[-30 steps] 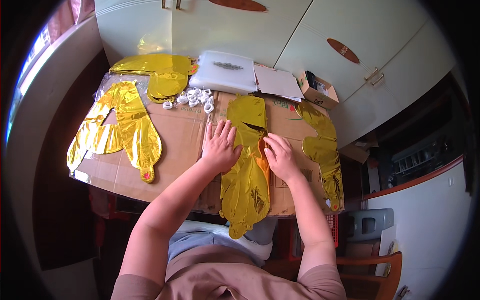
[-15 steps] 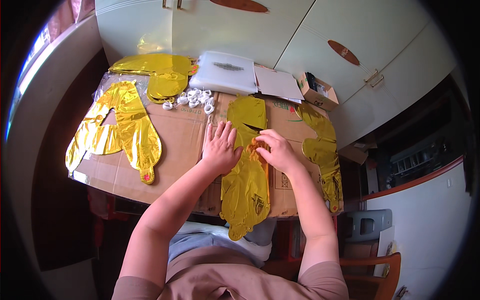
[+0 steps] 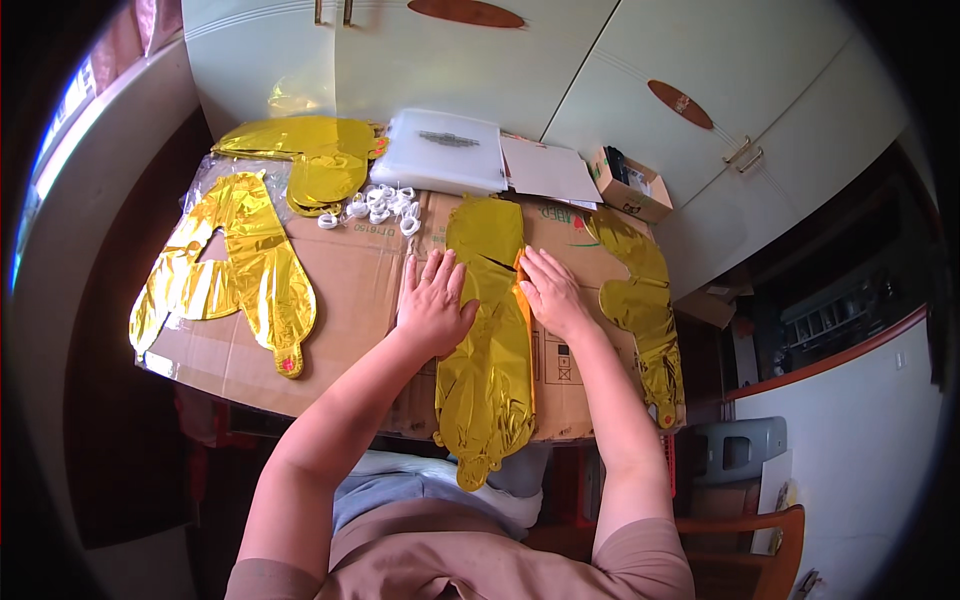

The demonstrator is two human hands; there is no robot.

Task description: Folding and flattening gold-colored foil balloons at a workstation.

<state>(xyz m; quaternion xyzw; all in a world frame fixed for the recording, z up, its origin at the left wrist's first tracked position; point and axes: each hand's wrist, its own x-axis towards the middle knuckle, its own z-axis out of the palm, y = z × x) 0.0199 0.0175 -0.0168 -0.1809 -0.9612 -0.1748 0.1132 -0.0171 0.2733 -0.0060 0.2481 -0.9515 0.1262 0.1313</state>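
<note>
right hand (image 3: 548, 290) flatter (balloon (image 3: 490, 340) underneath)

Right hand (image 3: 550, 290) now flat, fingers uncurled, on gold foil balloon (image 3: 490, 340).

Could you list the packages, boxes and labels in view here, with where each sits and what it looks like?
Small box: far right of the table, open brown cardboard with dark things inside.
Plastic pack: far middle, flat, translucent white, with a dark printed patch on top.
Cardboard sheet: flattened brown box covering the table, with red and black print.
White sheet: between pack and box, flat, plain.
No screens or signs show.
</note>
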